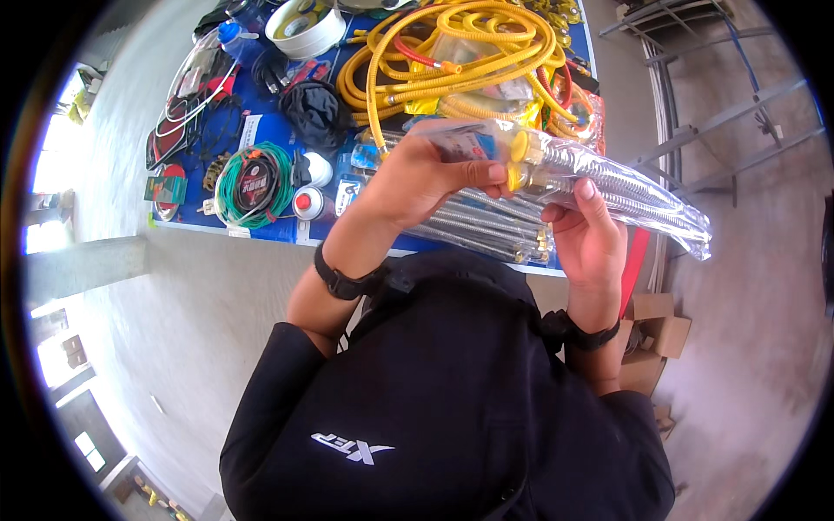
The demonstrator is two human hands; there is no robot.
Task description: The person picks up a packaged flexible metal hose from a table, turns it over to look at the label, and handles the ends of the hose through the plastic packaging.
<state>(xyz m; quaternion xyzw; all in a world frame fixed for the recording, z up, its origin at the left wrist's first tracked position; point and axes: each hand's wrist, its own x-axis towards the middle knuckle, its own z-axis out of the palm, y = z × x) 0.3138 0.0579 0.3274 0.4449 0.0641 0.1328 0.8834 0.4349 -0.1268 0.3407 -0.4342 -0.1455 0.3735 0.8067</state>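
Observation:
Between my hands is a clear plastic bag of corrugated metal hoses (pixel 621 184) with yellow end caps (pixel 514 161), held above the near right part of the table. My left hand (pixel 426 178) is closed on the bag's left end, thumb beside the caps. The fingers of my right hand (pixel 591 230) are wrapped round the bag from below, with the thumb on top of the hoses. Underneath, more braided metal hoses (pixel 486 227) in clear wrapping lie along the table's near edge, partly hidden by my left hand and wrist.
Yellow hoses (pixel 469 52) lie coiled at the back of the blue table (pixel 300 233). To the left are a green coil (pixel 252 184), a black bag (pixel 314 113), a white tape roll (pixel 304 30) and a red-topped bottle (pixel 308 204). Cardboard boxes (pixel 656 334) stand on the floor at right.

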